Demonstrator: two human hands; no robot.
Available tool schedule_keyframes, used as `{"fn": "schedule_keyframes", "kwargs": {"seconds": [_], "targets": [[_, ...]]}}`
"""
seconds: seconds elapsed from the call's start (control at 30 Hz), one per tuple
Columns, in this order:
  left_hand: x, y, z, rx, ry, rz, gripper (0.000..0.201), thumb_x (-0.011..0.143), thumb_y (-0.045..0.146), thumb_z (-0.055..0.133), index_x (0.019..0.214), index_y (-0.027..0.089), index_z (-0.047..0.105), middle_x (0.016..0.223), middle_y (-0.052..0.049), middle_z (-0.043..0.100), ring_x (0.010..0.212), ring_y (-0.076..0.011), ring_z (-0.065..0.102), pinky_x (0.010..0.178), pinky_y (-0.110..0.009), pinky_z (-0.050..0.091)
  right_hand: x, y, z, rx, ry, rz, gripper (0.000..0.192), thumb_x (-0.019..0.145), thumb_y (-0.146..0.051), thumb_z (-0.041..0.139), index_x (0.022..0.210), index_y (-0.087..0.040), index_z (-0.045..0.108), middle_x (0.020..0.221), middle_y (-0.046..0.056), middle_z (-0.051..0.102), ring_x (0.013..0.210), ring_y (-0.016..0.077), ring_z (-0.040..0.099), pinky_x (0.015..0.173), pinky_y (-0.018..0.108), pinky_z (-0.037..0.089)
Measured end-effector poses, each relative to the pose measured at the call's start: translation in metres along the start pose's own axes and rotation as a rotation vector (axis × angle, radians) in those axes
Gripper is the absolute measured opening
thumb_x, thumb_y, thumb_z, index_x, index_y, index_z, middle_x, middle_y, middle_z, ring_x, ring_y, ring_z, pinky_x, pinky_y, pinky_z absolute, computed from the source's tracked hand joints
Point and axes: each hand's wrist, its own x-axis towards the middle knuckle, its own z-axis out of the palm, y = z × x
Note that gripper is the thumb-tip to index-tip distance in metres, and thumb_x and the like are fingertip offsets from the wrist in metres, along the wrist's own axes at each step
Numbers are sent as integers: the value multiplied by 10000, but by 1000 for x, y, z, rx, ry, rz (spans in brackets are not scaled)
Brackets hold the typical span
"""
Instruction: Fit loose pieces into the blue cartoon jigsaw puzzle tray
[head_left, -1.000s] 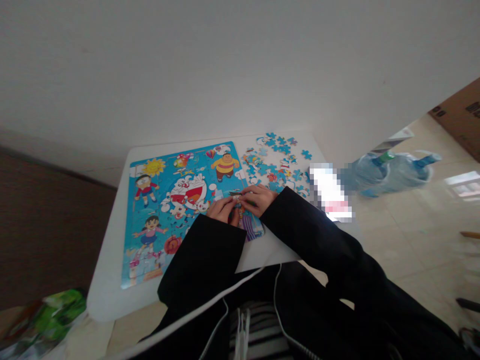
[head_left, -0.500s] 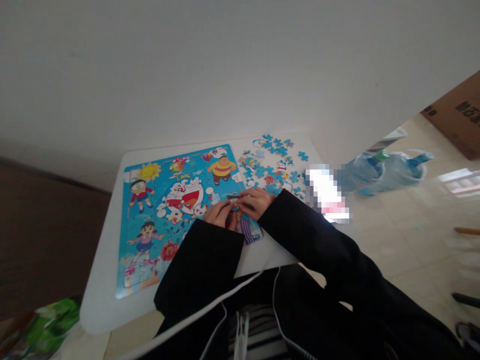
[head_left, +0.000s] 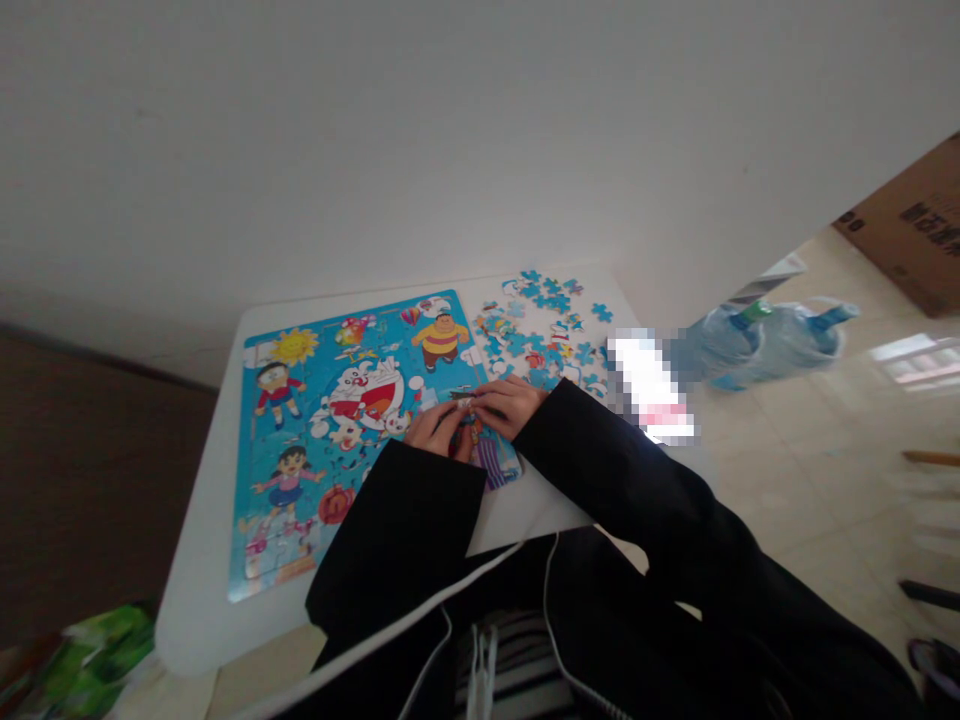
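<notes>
A colourful cartoon jigsaw puzzle (head_left: 352, 400) lies on a white table (head_left: 210, 560). My left hand (head_left: 437, 430) and my right hand (head_left: 510, 402) meet over the puzzle's right lower part, fingertips together on a small puzzle piece (head_left: 466, 403) pressed to the board. Both wrists are in black sleeves. A heap of loose blue puzzle pieces (head_left: 544, 330) lies just right of the board, beyond my right hand.
Two large blue water bottles (head_left: 765, 335) lie on the tiled floor at the right. A cardboard box (head_left: 911, 230) stands at the far right. A green bag (head_left: 90, 655) sits at the lower left. A white wall rises behind the table.
The view has shifted slightly, so the table sits a little further left. Both hands stay together on the same spot of the puzzle.
</notes>
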Motion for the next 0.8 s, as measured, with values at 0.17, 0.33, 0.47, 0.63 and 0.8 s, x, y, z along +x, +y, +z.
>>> {"fn": "schedule_keyframes", "kwargs": {"seconds": [0.17, 0.33, 0.47, 0.63, 0.8], "targets": [[0, 1, 0, -14, 17, -4, 209, 804, 202, 532, 956, 151, 666, 961, -86, 657, 832, -203, 620, 748, -313, 511, 7, 2, -16, 54, -61, 77, 197, 838, -250, 506, 849, -177, 689, 872, 60, 715, 776, 140, 653, 724, 264, 487], [-1, 1, 2, -30, 39, -10, 223, 804, 214, 523, 960, 154, 669, 970, -94, 654, 848, -217, 614, 758, -341, 513, 23, 26, -70, -106, -39, 419, 239, 824, -313, 503, 919, -220, 702, 806, 21, 712, 742, 149, 651, 710, 263, 493], [-2, 0, 4, -54, 54, 0, 221, 796, 195, 528, 957, 146, 671, 960, -102, 657, 853, -217, 612, 760, -348, 515, 36, 60, -108, -275, -88, 755, 275, 816, -332, 503, 993, -228, 686, 893, 24, 706, 847, 190, 645, 801, 326, 483], [-4, -2, 5, -81, 44, 9, 236, 799, 203, 520, 990, 164, 653, 993, -93, 646, 873, -211, 608, 771, -345, 513, 42, 91, -105, -449, -245, 946, 378, 805, -372, 523, 1127, -204, 629, 1119, 78, 644, 1047, 268, 572, 880, 390, 451], [-3, -3, 5, -73, 55, 40, 239, 784, 180, 530, 989, 156, 650, 980, -91, 645, 848, -203, 597, 747, -330, 507, 41, 99, -87, -502, -273, 958, 391, 786, -379, 533, 1121, -197, 621, 1113, 105, 636, 1051, 292, 558, 852, 410, 457]]}}
